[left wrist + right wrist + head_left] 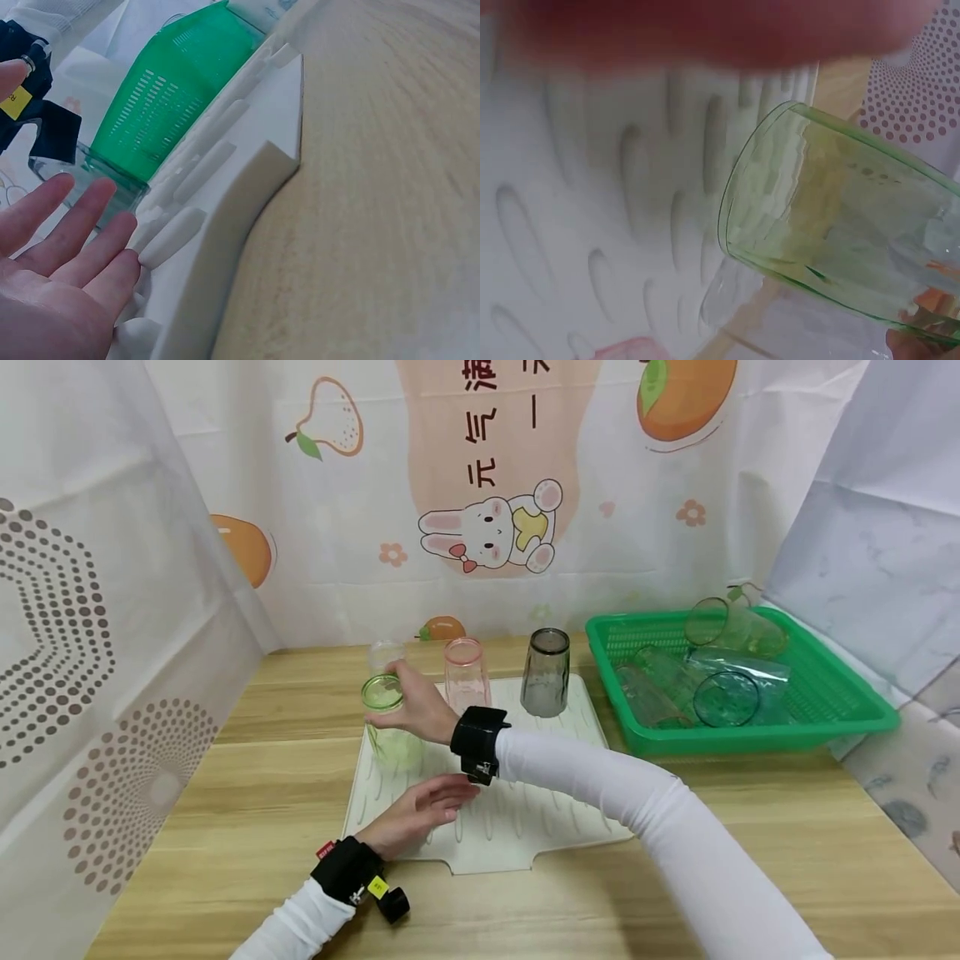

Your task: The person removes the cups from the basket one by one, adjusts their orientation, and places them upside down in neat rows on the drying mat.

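Note:
My right hand point(422, 706) grips a green drinking glass point(384, 695) near its upper end, over the left part of a white ridged drying tray point(487, 852). Seen from the right wrist, the glass's lower rim point(731, 195) is close over the ridges. Below and nearer me, my left hand point(420, 814) hovers over the tray's front left, fingers extended and nothing in them. A clear glass point(386, 653), a pink glass point(465, 672) and a grey glass point(546, 672) stand along the tray's back; the clear one is partly hidden behind my right hand.
To the right of the tray sits a green plastic basket point(750, 743) with several glasses lying in it. Patterned curtains point(337, 527) close off the back and both sides of the wooden table point(262, 752).

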`<act>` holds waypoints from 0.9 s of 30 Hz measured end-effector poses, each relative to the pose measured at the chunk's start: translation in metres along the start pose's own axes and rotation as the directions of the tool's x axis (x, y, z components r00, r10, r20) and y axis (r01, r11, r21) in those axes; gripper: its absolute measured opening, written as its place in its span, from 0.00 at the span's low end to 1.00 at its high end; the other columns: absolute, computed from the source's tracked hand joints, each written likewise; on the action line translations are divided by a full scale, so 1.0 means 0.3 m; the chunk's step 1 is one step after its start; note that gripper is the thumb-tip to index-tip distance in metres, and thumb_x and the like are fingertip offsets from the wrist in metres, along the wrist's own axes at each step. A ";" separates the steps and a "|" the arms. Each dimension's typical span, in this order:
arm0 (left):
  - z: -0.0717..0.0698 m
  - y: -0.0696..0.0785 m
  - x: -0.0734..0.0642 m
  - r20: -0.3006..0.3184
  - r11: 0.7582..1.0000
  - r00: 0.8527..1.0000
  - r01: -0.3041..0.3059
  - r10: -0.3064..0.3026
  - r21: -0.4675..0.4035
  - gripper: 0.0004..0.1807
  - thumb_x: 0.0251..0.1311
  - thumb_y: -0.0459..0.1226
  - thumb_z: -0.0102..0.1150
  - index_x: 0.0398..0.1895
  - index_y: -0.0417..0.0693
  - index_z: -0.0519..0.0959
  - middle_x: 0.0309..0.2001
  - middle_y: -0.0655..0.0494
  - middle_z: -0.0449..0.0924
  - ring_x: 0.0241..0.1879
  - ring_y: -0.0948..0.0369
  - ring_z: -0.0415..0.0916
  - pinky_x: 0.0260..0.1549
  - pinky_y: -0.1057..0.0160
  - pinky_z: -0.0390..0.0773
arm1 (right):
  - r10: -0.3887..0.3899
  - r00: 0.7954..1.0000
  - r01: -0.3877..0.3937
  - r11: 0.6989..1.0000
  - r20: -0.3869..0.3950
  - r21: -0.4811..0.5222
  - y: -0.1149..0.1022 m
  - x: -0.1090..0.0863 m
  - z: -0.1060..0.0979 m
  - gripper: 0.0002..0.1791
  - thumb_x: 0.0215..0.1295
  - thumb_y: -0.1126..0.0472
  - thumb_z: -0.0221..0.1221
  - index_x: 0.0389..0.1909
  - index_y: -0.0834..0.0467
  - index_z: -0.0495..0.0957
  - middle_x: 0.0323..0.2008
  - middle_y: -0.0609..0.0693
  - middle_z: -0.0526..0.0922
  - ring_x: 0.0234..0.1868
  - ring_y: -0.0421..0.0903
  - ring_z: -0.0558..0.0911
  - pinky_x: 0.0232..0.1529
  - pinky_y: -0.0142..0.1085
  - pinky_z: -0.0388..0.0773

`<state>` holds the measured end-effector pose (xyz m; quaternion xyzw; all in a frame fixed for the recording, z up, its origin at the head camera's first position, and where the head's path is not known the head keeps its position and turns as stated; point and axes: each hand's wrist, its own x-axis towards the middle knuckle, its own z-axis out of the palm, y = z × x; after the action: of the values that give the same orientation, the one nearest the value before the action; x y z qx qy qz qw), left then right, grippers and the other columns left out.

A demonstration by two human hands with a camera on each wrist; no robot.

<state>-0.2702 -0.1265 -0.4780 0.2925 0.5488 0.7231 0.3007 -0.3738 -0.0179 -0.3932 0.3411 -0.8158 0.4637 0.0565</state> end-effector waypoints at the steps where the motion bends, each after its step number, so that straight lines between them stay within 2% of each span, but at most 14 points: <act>1: -0.001 -0.001 -0.001 -0.002 1.000 1.000 -0.001 0.001 -0.005 0.29 0.69 0.30 0.50 0.68 0.28 0.55 0.67 0.30 0.58 0.68 0.40 0.53 0.66 0.54 0.58 | -0.004 1.000 0.004 1.000 0.006 -0.004 0.001 -0.002 0.008 0.36 0.52 0.57 0.73 0.56 0.66 0.64 0.47 0.56 0.76 0.45 0.45 0.77 0.43 0.26 0.74; 8: -0.003 -0.007 -0.002 -0.007 1.000 1.000 0.005 -0.005 -0.013 0.25 0.69 0.29 0.50 0.68 0.36 0.60 0.67 0.32 0.59 0.68 0.44 0.56 0.66 0.55 0.59 | -0.010 1.000 0.010 1.000 -0.008 -0.025 0.010 -0.006 0.037 0.38 0.51 0.58 0.74 0.57 0.67 0.64 0.47 0.56 0.76 0.46 0.45 0.77 0.45 0.26 0.72; 17: -0.003 -0.007 -0.005 -0.025 0.999 1.000 0.003 -0.004 -0.038 0.23 0.69 0.30 0.49 0.66 0.43 0.62 0.67 0.33 0.60 0.67 0.49 0.59 0.66 0.56 0.59 | 0.036 0.999 -0.033 0.996 0.031 -0.082 -0.007 0.008 0.030 0.40 0.53 0.54 0.72 0.60 0.68 0.63 0.50 0.56 0.75 0.49 0.46 0.76 0.48 0.27 0.71; 22: -0.004 -0.011 -0.005 -0.017 1.000 1.000 0.010 -0.010 -0.021 0.26 0.70 0.29 0.46 0.69 0.35 0.58 0.67 0.31 0.58 0.67 0.47 0.58 0.66 0.57 0.58 | 0.042 0.998 -0.038 0.996 0.046 -0.084 -0.026 0.020 0.001 0.40 0.54 0.54 0.72 0.60 0.67 0.62 0.55 0.58 0.73 0.55 0.49 0.74 0.54 0.28 0.69; 27: -0.002 -0.005 -0.011 -0.027 1.000 0.999 0.030 -0.030 -0.005 0.28 0.70 0.29 0.45 0.70 0.30 0.53 0.68 0.30 0.57 0.68 0.44 0.56 0.66 0.57 0.59 | 0.073 0.996 -0.071 0.996 0.049 -0.046 -0.052 0.038 -0.064 0.41 0.57 0.54 0.69 0.65 0.65 0.58 0.61 0.59 0.70 0.63 0.50 0.69 0.61 0.32 0.66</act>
<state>-0.2684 -0.1291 -0.4799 0.2737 0.5555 0.7236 0.3048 -0.3774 -0.0136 -0.3665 0.3216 -0.8389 0.4384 0.0269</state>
